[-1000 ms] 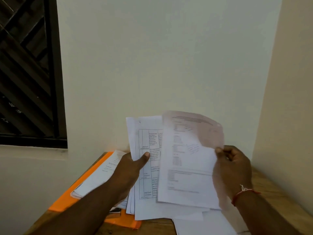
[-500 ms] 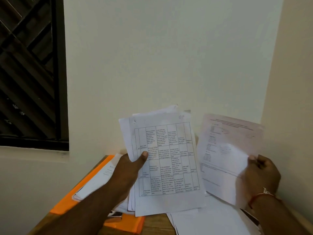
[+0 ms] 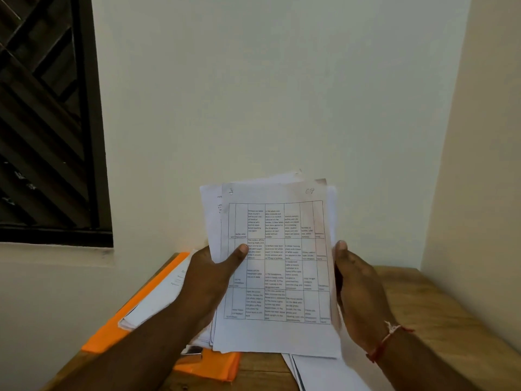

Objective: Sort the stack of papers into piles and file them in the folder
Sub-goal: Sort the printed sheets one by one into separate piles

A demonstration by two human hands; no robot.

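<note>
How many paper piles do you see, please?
3: a stack in left hand and right hand, a pile on the folder, loose sheets on the table; more may be hidden.

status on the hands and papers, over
Left hand grips paper stack, thumb on front. Right hand against its right edge, grip hidden. Orange folder below left, sheets on it. Nothing blocking.

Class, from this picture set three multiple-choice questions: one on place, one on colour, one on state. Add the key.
1. The orange folder lies: A on the table, left of the stack of papers; B on the windowsill; C on the floor.
2. The wrist thread is: A blue; B red; C green.
3. The stack of papers is: A flat on the table; B rolled up; C held upright.
Key: A, orange shows left of the stack; B, the thread is red; C, left hand and right hand grip its side edges.
</note>
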